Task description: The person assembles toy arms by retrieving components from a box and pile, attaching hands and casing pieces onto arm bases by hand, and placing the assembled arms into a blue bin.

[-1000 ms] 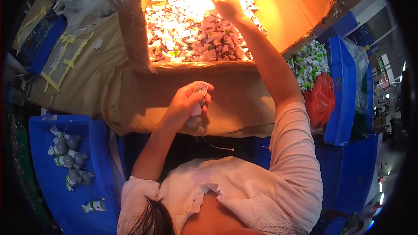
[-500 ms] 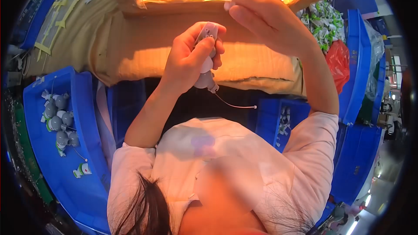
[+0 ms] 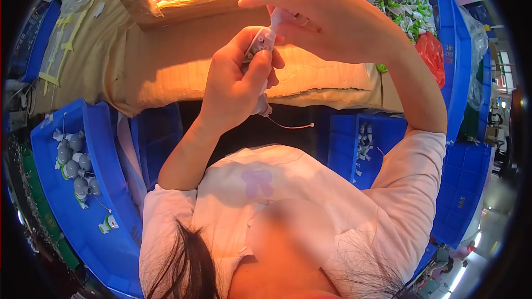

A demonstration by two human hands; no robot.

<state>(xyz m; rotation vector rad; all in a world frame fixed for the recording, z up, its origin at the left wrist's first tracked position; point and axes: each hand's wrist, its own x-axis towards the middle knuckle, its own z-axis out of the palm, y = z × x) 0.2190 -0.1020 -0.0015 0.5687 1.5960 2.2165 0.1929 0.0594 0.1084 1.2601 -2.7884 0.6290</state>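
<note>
My left hand [image 3: 230, 80] is closed round a small grey-and-white plastic toy figure [image 3: 261, 43], held upright above the bench's front edge. Small round holes show on its upper face. From its lower end hangs a thin cord [image 3: 291, 127] with a little white tip. Close above it, my right hand [image 3: 327, 19] pinches a small pale piece [image 3: 281, 20] against the figure's top, or just beside it; I cannot tell whether they are joined. Its other fingers stretch left over the cardboard box.
A brightly lit cardboard box [image 3: 149, 14] of small white parts stands ahead. The left blue bin [image 3: 113, 254] holds several grey-and-white figures [image 3: 77, 160]. At right are a pile of green-and-white parts [image 3: 407, 8], a red plastic bag [image 3: 430, 58] and blue bins [image 3: 460, 194].
My right hand has come down and left, bringing a pale piece to the figure's top. My left hand keeps its hold on the figure. The view has shifted slightly.
</note>
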